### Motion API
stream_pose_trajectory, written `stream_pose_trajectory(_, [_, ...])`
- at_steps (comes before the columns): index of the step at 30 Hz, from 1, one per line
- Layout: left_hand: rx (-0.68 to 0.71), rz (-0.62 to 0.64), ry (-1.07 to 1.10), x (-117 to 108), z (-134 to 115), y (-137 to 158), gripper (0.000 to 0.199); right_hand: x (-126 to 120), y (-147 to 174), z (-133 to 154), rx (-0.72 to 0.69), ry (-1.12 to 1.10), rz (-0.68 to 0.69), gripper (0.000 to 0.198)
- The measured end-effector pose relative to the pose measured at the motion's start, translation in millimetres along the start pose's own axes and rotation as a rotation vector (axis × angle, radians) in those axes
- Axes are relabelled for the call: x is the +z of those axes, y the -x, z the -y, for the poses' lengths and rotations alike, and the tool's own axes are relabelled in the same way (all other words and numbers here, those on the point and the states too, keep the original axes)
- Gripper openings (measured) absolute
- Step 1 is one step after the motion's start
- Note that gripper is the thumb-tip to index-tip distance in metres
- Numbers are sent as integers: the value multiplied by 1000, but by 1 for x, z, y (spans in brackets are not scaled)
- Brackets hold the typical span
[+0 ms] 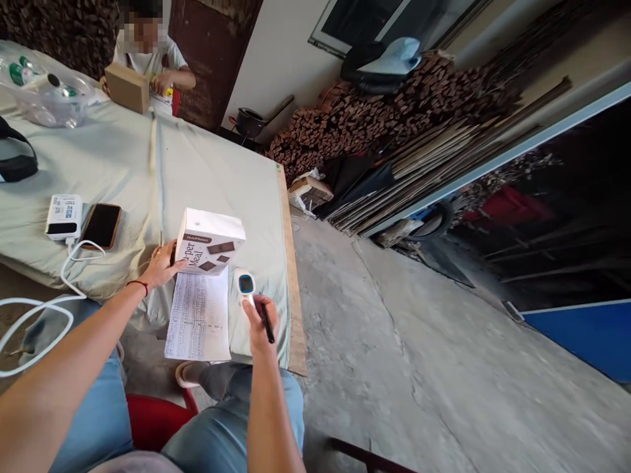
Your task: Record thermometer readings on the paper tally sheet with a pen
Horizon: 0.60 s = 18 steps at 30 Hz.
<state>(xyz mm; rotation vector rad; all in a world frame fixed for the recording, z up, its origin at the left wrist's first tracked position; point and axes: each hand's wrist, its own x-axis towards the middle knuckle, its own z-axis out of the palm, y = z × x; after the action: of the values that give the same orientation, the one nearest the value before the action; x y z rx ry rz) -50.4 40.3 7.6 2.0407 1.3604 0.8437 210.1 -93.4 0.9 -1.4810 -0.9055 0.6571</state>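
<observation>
A white snack box (213,243) with brown bar pictures stands at the table's near right corner. My left hand (160,266) grips its left side, the thumb on the front and the other fingers partly hidden. In my right hand (260,322) is a white infrared thermometer (246,284), its blue-rimmed screen facing up. A black pen (267,322) is also held in that hand, slanting down across the fingers. Between my hands, a printed sheet of paper (197,322) lies in front of the box and hangs over the table edge.
On the cloth-covered table (217,171) lie a phone (102,225), a white power bank (64,215) with a white cable (73,279), and a plastic tub (49,105) of bottles. Across the table, a person (170,75) is beside a cardboard box (127,89). Stacked firewood (335,112) lines the wall.
</observation>
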Motion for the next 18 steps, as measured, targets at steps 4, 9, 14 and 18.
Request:
stream_pose_trajectory(4, [-106,-118,-131,9,-5,2,57,42,9,10,95,-300,62,44])
stream_pose_trajectory(9, [-169,-187,-263,16,-8,-3,59,81,5,11,146,-434,90,46])
stream_pose_trajectory(14, [-149,-173,-291,15,-9,-2,61,96,5,12,128,-431,50,47])
stream_pose_trajectory(18, [-159,-135,-274,12,-12,0,71,98,5,18,155,-457,73,49])
